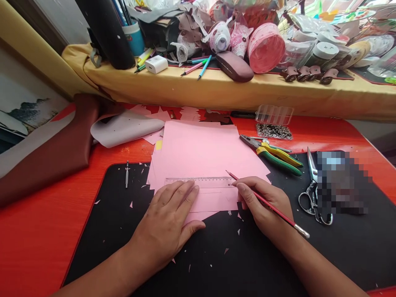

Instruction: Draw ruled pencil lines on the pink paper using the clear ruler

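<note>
Bracing clear ruler (213,182) on pink paper (201,148) with left hand (167,206) laid open over ruler's left half and pinching red pencil (275,209) in right hand (267,192) by ruler's right end, with tip just past far edge; best done pressing evenly, keeping pencil slant constant.

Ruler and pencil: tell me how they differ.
The ruler is see-through with printed marks, while the pencil is red with a pale end.
The ruler lies flat on the pink paper, partly covered by the left hand; the pencil slants in the fingers of the right hand.
The ruler is a flat strip, the pencil a slim rod.
Both are long and straight.
</note>
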The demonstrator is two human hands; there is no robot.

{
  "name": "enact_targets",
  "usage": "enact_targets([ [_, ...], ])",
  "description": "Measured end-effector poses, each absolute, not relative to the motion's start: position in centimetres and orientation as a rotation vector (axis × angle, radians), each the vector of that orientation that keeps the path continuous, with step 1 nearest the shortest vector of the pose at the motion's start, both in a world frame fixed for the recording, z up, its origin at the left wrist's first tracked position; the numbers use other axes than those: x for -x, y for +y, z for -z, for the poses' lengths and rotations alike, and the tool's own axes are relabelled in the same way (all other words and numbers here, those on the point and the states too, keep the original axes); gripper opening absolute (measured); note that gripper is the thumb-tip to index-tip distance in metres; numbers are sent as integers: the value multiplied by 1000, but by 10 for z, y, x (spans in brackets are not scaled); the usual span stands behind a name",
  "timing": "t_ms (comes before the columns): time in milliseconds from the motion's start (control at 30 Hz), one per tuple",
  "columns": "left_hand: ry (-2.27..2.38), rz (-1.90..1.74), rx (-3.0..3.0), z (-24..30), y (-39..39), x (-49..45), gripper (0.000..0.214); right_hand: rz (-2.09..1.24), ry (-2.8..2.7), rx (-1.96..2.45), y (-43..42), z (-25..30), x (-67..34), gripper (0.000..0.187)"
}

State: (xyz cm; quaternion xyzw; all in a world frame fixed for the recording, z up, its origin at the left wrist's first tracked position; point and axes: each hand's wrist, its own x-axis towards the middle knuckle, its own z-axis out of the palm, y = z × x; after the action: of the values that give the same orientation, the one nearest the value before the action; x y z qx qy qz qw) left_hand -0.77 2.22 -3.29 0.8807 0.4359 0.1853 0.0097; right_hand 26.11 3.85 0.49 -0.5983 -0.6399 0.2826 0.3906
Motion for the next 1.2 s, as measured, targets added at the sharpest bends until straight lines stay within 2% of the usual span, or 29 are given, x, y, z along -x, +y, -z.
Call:
enact_targets([
  [633, 1344, -633, -2740, 28, 23, 8, 59, -737, -1612, 1538, 40, -7, -260, 27],
  [1200, 1365, -632, -2739, 29, 21, 7, 60, -741, -1628, 1568, 37, -5, -263, 30],
])
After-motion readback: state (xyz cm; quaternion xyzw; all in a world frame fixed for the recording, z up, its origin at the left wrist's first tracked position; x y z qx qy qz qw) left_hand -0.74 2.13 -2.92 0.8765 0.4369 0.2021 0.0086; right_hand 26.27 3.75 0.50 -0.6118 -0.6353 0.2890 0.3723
